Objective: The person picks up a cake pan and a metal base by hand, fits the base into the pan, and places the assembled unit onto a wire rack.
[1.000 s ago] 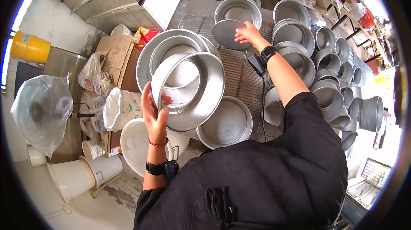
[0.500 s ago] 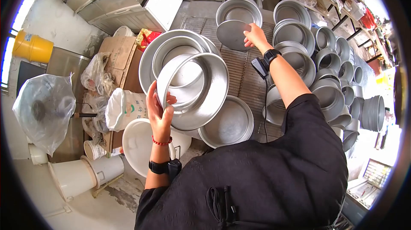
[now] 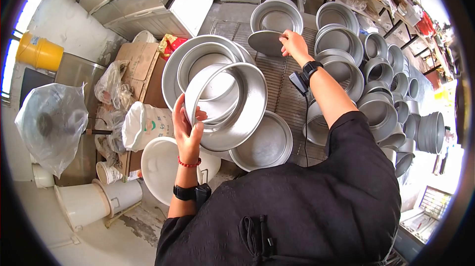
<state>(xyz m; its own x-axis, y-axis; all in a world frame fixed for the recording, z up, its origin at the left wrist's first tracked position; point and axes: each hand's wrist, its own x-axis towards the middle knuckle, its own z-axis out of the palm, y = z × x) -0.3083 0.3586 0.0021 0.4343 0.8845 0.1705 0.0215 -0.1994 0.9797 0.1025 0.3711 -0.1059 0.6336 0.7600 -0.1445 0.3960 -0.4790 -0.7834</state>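
Observation:
My left hand (image 3: 188,135) grips the near-left rim of a large round cake pan ring (image 3: 253,105), thumb outside and fingers curled over the edge. The ring is tilted and has no base, so nested pans show through it. Behind it lies a wider round pan (image 3: 170,68) with smaller pans inside. My right hand (image 3: 295,47) pinches a flat grey disc, a loose pan base (image 3: 264,43), by its right edge. That disc is seen at a steep slant, just in front of a round pan (image 3: 277,16).
Another round pan (image 3: 264,142) lies on the slatted rack (image 3: 284,85). Several stacked pans (image 3: 378,110) crowd the right side. White buckets (image 3: 81,206), a cardboard box (image 3: 136,63) and a bag-covered fan (image 3: 52,127) stand left. A black cable (image 3: 307,132) hangs from my right wrist.
The disc in my right hand has tipped from nearly facing me to a flatter slant. My left hand and the pan ring have shifted only slightly to the right.

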